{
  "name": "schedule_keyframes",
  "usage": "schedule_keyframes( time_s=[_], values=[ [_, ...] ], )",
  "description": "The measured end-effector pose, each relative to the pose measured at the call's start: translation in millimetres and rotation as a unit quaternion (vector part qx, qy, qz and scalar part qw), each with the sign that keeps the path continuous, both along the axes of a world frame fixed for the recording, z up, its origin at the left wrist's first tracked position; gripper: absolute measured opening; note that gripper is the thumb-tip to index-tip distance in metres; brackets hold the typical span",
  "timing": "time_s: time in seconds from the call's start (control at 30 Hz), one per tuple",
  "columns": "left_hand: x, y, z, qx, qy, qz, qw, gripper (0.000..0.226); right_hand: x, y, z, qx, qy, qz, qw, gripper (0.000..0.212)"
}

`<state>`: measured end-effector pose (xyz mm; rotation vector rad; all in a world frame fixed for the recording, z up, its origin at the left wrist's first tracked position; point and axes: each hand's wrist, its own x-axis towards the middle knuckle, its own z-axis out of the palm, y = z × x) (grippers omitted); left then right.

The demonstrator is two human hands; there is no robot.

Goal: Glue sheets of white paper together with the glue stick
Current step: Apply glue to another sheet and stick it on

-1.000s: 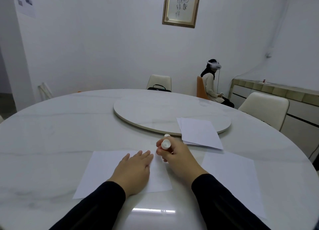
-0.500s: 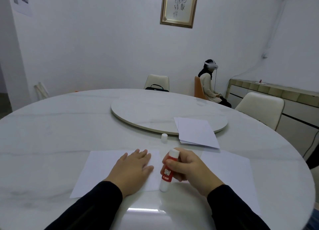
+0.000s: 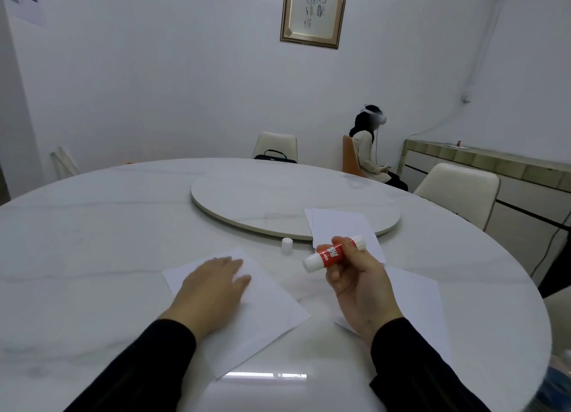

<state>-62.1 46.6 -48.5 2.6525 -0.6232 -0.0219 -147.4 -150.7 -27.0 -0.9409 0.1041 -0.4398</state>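
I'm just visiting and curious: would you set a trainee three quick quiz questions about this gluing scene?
1. True or false: the glue stick is held in the right hand.
2. Where does the white cap stand? A) on the table beyond the sheet B) on the glue stick C) on the paper stack
3. Fill in: the left hand lies flat on a ____.

Key: 1 true; 2 A; 3 sheet of white paper.

On the surface (image 3: 92, 241): 1 glue stick (image 3: 333, 253), 1 loose cap (image 3: 286, 245), 2 single sheets (image 3: 262, 303) (image 3: 417, 297), 1 stack of paper (image 3: 340, 226), 1 turntable (image 3: 262, 201). 2 hands (image 3: 210, 291) (image 3: 361, 285). 3 chairs (image 3: 275, 144) (image 3: 457, 192) (image 3: 350, 153), 1 seated person (image 3: 367, 152), 1 bag (image 3: 275, 157), 1 framed picture (image 3: 313, 9).
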Motion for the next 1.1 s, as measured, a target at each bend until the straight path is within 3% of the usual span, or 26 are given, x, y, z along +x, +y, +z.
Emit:
schedule_keyframes(
  time_s=[0.1, 0.17, 0.23, 0.3, 0.43, 0.53, 0.93, 1.1],
  values=[
    [1.6, -5.0, -7.0, 0.11, 0.004, -0.034, 0.993, 0.056, 2.3, 5.2, -4.3, -0.117, 0.013, -0.045, 0.992, 0.006],
    [2.0, -6.1, -4.7, 0.094, 0.038, -0.071, 0.992, 0.053, 4.4, 13.5, -4.9, -0.243, 0.02, -0.076, 0.967, 0.006],
    [3.6, -6.5, -4.2, 0.028, 0.016, -0.064, 0.997, 0.046, 10.5, 23.0, -2.0, -0.328, 0.022, -0.087, 0.94, 0.004],
    [2.7, -9.5, -8.6, 0.007, -0.023, -0.054, 0.998, 0.045, 21.4, 30.0, 1.9, -0.369, 0.031, -0.087, 0.925, 0.002],
    [3.7, -13.5, -18.2, 0.107, -0.02, -0.069, 0.992, 0.056, 50.0, 38.0, 3.1, -0.432, 0.065, -0.058, 0.898, 0.004],
    [4.4, -13.9, -18.6, 0.114, -0.016, -0.067, 0.991, 0.057, 67.1, 40.3, -5.8, -0.499, 0.1, -0.046, 0.859, 0.005],
    [5.2, -14.1, -18.5, 0.124, -0.008, -0.072, 0.99, 0.057, 18.8, 27.5, -4.4, -0.609, 0.061, 0.035, 0.79, 0.002],
    [5.2, -14.4, -19.4, 0.13, -0.005, -0.07, 0.989, 0.057, -18.4, 13.3, -7.9, -0.595, 0.039, 0.068, 0.8, 0.014]
  ],
)
